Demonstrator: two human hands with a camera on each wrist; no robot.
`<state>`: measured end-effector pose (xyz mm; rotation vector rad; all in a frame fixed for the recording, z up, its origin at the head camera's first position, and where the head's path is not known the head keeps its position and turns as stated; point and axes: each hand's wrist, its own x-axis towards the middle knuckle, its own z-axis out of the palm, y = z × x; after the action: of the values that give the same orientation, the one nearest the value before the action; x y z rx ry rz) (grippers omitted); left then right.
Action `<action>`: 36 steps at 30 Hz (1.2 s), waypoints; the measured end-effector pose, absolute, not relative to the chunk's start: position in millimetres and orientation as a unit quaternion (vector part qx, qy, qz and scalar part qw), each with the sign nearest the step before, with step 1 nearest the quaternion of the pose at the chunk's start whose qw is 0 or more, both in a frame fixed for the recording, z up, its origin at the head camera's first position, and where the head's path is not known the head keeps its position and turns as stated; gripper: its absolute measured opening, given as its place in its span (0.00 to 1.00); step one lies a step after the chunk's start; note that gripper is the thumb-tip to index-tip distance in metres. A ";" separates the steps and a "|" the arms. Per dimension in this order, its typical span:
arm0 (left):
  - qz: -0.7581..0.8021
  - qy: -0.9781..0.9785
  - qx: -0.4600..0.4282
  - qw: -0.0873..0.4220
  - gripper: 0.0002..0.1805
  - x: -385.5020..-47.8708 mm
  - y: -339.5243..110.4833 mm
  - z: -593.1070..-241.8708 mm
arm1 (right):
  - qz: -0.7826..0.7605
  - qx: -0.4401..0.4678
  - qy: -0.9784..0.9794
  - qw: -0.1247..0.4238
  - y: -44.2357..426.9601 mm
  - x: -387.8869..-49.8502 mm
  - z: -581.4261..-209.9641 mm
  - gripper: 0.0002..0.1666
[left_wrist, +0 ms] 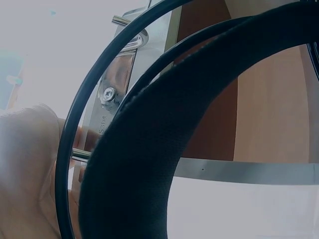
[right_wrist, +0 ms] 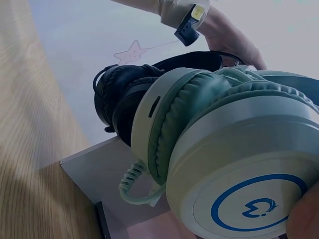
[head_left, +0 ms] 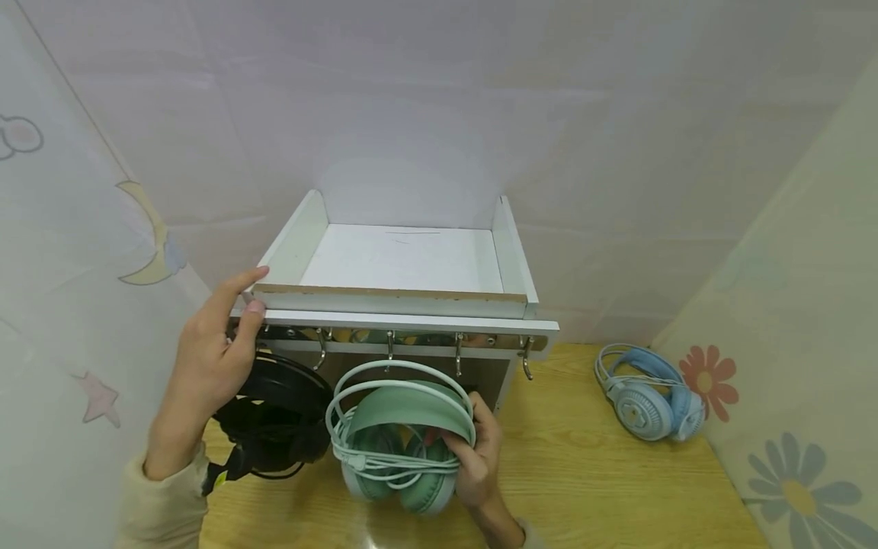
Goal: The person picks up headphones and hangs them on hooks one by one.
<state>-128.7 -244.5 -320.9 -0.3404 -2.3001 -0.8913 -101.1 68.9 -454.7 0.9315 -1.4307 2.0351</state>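
Note:
My right hand [head_left: 476,457] grips mint-green headphones [head_left: 411,404] by the right side of the headband. Their bundled cable crosses in front of the ear cups, and they are before the middle hooks of a metal hook rail [head_left: 425,339]; whether the band touches a hook I cannot tell. The rail runs along the front of a small white shelf [head_left: 391,301]. At the shelf's left front corner my left hand [head_left: 213,351] holds on, thumb in front and a finger over the top. Black headphones [head_left: 281,412] hang below that hand, their headband [left_wrist: 134,149] close to the left wrist camera.
Light blue headphones [head_left: 652,396] lie on the wooden table [head_left: 576,473] to the right. Bare metal hooks [head_left: 527,358] stick out at the rail's right end. Patterned cloth walls [head_left: 75,320] stand on both sides, with a pale one behind.

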 end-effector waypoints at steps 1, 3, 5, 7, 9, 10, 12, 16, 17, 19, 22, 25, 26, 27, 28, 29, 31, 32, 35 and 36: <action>-0.338 -0.875 -0.129 0.321 0.26 -128.9 -244.6 -320.9 | 0.744 0.338 -0.524 0.241 68.9 -101.4 -455.0 0.09; -0.336 -0.875 -0.129 0.323 0.26 -129.2 -245.0 -320.8 | 0.744 0.333 -0.527 0.240 68.9 -102.3 -455.4 0.08; -0.336 -0.875 -0.128 0.325 0.26 -129.5 -245.3 -320.8 | 0.745 0.330 -0.529 0.239 69.0 -103.4 -456.4 0.08; -0.333 -0.875 -0.127 0.329 0.26 -129.6 -245.5 -320.8 | 0.745 0.328 -0.530 0.237 69.0 -104.7 -457.7 0.07; -0.329 -0.875 -0.126 0.333 0.26 -129.3 -245.5 -320.7 | 0.745 0.326 -0.531 0.236 69.1 -105.7 -458.5 0.07; -0.329 -0.875 -0.126 0.333 0.26 -129.1 -245.5 -320.6 | 0.746 0.325 -0.532 0.236 69.1 -106.2 -459.1 0.07; -0.331 -0.874 -0.127 0.331 0.26 -128.8 -245.4 -320.1 | 0.746 0.322 -0.533 0.234 69.2 -107.2 -460.5 0.07; -0.342 -0.872 -0.130 0.324 0.26 -129.6 -245.3 -319.8 | 0.749 0.319 -0.532 0.231 69.2 -108.8 -462.9 0.06; -0.342 -0.873 -0.130 0.323 0.26 -129.8 -245.2 -319.8 | 0.750 0.319 -0.531 0.229 69.1 -109.3 -463.7 0.05; -0.347 -0.871 -0.132 0.322 0.25 -130.1 -245.2 -319.9 | 0.752 0.320 -0.530 0.227 68.9 -110.0 -464.9 0.05; -0.352 -0.870 -0.132 0.320 0.25 -129.5 -244.7 -319.8 | 0.753 0.321 -0.528 0.225 68.5 -110.7 -466.8 0.04; -0.355 -0.869 -0.133 0.318 0.26 -129.1 -244.5 -320.1 | 0.753 0.320 -0.528 0.226 68.4 -111.3 -468.4 0.03; -0.353 -0.870 -0.132 0.318 0.26 -129.0 -244.3 -320.4 | 0.752 0.321 -0.528 0.227 68.4 -111.5 -468.7 0.02; -0.351 -0.870 -0.133 0.319 0.26 -129.0 -244.2 -320.5 | 0.752 0.322 -0.528 0.228 68.5 -111.8 -469.0 0.02; -0.350 -0.871 -0.132 0.320 0.26 -128.9 -244.1 -320.7 | 0.751 0.323 -0.528 0.229 68.5 -112.1 -469.2 0.02; -0.348 -0.871 -0.133 0.320 0.26 -128.9 -244.0 -320.9 | 0.751 0.323 -0.528 0.230 68.6 -112.4 -469.6 0.02; -0.348 -0.871 -0.134 0.321 0.26 -128.8 -244.0 -320.9 | 0.750 0.325 -0.528 0.231 68.7 -113.3 -469.9 0.02; -0.348 -0.871 -0.134 0.321 0.26 -128.9 -244.1 -321.0 | 0.750 0.324 -0.528 0.231 68.7 -113.7 -469.8 0.02; -0.351 -0.869 -0.137 0.320 0.26 -129.3 -244.6 -321.3 | 0.750 0.326 -0.527 0.232 68.8 -115.2 -469.6 0.02; -0.352 -0.869 -0.138 0.320 0.26 -129.5 -244.8 -321.2 | 0.750 0.326 -0.527 0.232 68.9 -115.6 -469.7 0.03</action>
<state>-129.5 -244.8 -321.2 -0.3621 -2.2835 -0.9256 -115.6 68.9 -469.7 0.8955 -1.4467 2.0608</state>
